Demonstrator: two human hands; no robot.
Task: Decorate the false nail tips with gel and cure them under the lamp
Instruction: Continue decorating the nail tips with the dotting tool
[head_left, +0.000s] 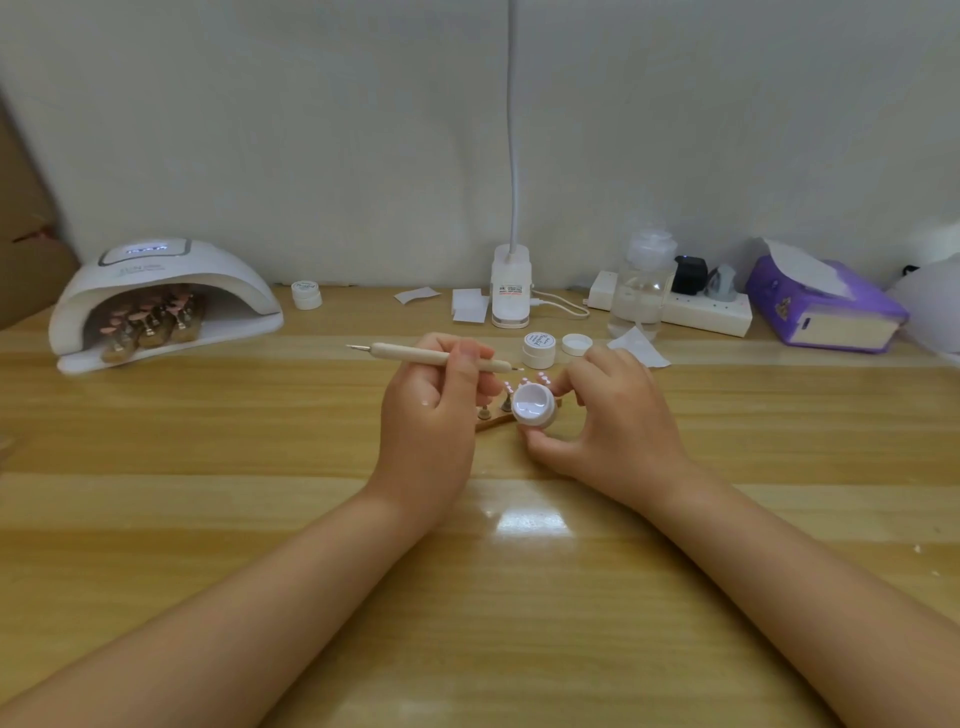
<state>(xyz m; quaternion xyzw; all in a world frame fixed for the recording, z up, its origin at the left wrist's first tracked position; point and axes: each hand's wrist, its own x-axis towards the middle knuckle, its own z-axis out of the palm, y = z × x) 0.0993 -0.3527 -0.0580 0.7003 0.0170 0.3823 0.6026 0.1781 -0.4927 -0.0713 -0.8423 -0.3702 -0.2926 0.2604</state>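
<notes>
Your left hand (436, 410) gripped the dotting pen (441, 357); your right hand (618, 415) pinched the open gel pot (535, 406), tilted, just before the nail tips (524, 384). You needed a small, steady dip.

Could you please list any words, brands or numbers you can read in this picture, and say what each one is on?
No text here reads with certainty.
Nail lamp: lit display and a print under it, both blurred.
Closed jar: script on lid, too small.
Back jar: script on lid, too small.
Desk lamp clip: label with red print, illegible.
</notes>
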